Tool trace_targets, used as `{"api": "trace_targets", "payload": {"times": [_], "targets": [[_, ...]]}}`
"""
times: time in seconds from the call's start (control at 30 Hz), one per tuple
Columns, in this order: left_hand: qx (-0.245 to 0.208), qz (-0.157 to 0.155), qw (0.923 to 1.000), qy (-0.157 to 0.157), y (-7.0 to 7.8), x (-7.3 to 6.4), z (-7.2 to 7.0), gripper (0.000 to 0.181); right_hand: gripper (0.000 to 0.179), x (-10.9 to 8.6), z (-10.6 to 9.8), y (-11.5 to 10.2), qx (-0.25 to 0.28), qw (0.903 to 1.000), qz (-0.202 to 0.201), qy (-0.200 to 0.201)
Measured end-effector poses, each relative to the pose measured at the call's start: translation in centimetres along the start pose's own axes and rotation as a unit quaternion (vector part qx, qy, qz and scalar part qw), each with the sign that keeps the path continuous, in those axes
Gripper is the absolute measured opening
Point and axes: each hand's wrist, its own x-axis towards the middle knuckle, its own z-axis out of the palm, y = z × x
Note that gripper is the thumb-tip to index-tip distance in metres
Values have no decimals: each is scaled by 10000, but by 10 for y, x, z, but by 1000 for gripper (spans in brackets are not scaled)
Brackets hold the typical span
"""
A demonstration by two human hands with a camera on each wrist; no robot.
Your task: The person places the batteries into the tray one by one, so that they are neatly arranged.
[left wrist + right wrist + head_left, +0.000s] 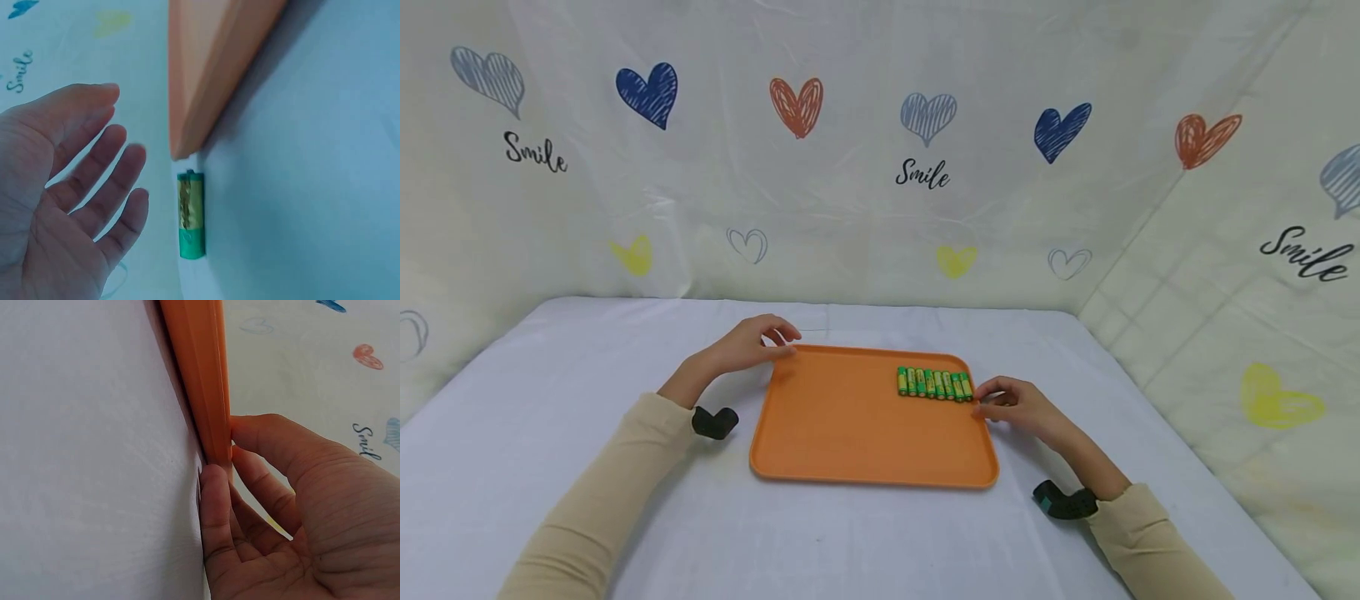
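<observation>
An orange tray [865, 433] lies on the white-covered table. My left hand [748, 343] is at its back left corner, fingers loosely bent and spread. In the left wrist view that hand [69, 175] holds nothing. A green and gold battery [191, 215] shows just past the tray corner there; in the head view it is hidden. My right hand [1018, 406] grips the tray's right rim, beside a row of green batteries [935, 384]. Close up, the right thumb and forefinger tips meet the tray rim [212, 381], and the little finger rests low by the table.
The row of several batteries lies side by side near the tray's back right. A white cloth [865, 542] covers the table. Behind it hangs a pale sheet [850, 192] printed with hearts. Black wrist mounts [713, 422] sit on both arms.
</observation>
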Motion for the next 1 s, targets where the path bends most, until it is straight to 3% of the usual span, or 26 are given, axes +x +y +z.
{"api": "trace_targets", "payload": {"times": [0.6,1.0], "targets": [[442,-532,9975,-166,-27,-19,-8,38,34,1,0,3,-41,10000,-21,31],[603,-357,9970,-341,-32,-21,-9,29,35,0,0,1,-27,10000,-4,15]]}}
